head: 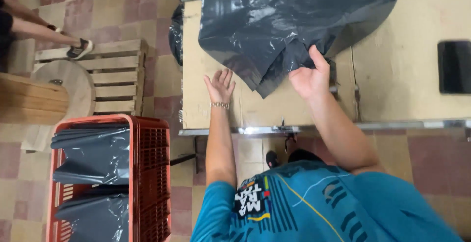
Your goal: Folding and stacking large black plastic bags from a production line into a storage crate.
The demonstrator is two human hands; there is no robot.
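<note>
Grey plastic mailer bags [289,21] lie heaped on the cardboard-covered table [402,70], so keep your right hand [309,77] pinching the lowest bag's corner while your left hand [220,86], fingers spread flat and empty, steadies the cardboard beside it.

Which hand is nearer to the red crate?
Left. The left hand lies flat on the table, on the side toward the red crate on the floor. The right hand grips the grey plastic bag, farther away.
</note>
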